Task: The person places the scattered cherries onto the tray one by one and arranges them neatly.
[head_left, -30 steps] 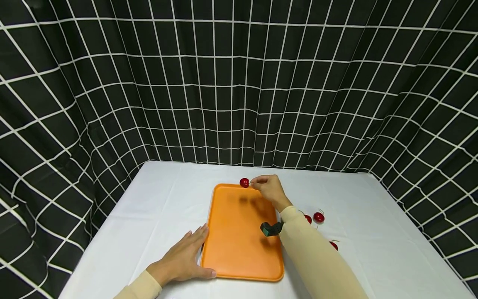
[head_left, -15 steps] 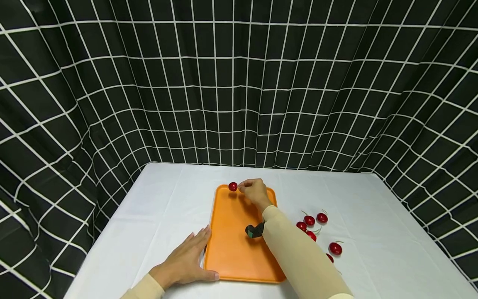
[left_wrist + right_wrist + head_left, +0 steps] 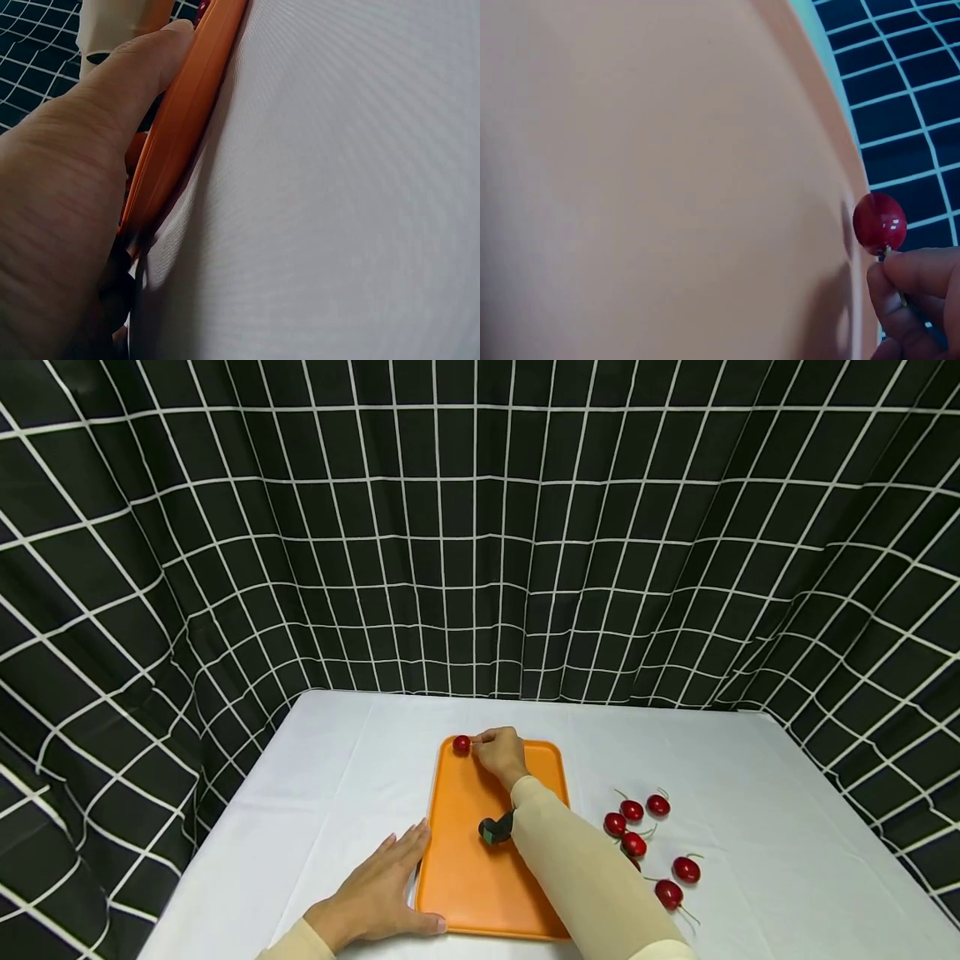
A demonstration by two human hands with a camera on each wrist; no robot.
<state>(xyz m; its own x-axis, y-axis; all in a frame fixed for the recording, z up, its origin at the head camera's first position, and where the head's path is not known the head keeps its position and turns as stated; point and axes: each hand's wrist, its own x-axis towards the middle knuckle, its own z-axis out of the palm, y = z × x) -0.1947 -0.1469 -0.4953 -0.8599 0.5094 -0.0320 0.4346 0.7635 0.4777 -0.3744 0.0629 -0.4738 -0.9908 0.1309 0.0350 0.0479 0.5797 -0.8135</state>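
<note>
An orange tray [image 3: 480, 885] lies lengthwise on the white-covered table. My right hand [image 3: 501, 753] pinches a red cherry [image 3: 461, 745] by its stem between thumb and fingertips, at the tray's far left corner. In the right wrist view the stem of that cherry [image 3: 880, 223] shows between the fingertips, and the fruit overlaps the tray's rim. My left hand [image 3: 378, 887] rests along the tray's left edge, fingers straight and the thumb at the near left corner. The left wrist view has that thumb [image 3: 142, 64] against the tray's orange side [image 3: 180, 112].
Several more cherries with stems lie on the tablecloth [image 3: 780, 827] right of the tray, among them one cherry [image 3: 658, 805] at the back and one [image 3: 668, 894] nearer. A black curtain [image 3: 495, 543] with white grid lines surrounds the table. A dark wrist camera [image 3: 495, 831] hangs over the tray.
My right hand has moved left and lowered the cherry to the tray's far left corner. More of the loose cherries now show past the right sleeve. The left hand keeps its place on the tray.
</note>
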